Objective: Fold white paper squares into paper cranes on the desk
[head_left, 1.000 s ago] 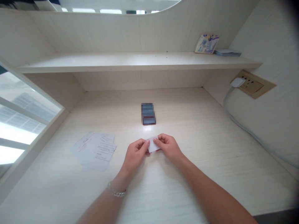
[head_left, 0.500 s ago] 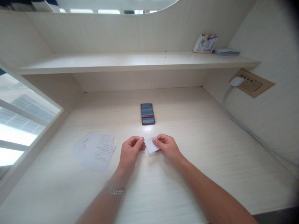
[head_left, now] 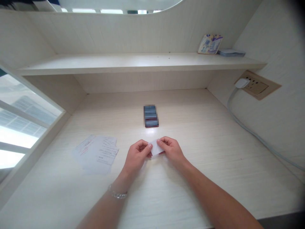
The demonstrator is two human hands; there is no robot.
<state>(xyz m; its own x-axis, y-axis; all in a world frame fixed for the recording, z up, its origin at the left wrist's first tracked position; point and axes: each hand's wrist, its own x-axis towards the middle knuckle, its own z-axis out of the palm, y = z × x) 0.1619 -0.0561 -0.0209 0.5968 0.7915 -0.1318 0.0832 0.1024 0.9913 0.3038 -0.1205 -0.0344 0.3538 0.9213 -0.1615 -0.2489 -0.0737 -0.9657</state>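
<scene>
Head view: ahead of both hands, the tabletop [head_left: 226,178] runs back to a rear panel [head_left: 143,82] under a shelf [head_left: 114,61]. To the right of the right hand [head_left: 170,149], a wide stretch of bare surface reaches the side wall [head_left: 274,127]; the near edge shows far to the right and nearer the body, with a dark strip below it. Well left of the left hand [head_left: 139,151], a raised side frame [head_left: 33,152] bounds the surface.

The tabletop is pale, with a faint grain. Straight ahead of the hands lies a dark rectangle [head_left: 151,116], too pixelated to identify. Left of the left hand, a few written sheets [head_left: 97,156] overlap, their lettering partly red. Ahead and to the right, the shelf carries a printed pack [head_left: 210,44] leaning up, with a flat stack [head_left: 231,52] just beside it. Below them, a plug [head_left: 242,83] sits in a wall socket [head_left: 262,86], its cable [head_left: 256,135] trailing down toward the body.

Both hands grasp one small white paper [head_left: 155,148] between them, thumbs on top and fingers curled behind. The left hand pinches its left side, the right hand its right. A bracelet [head_left: 119,195] circles the left wrist.
</scene>
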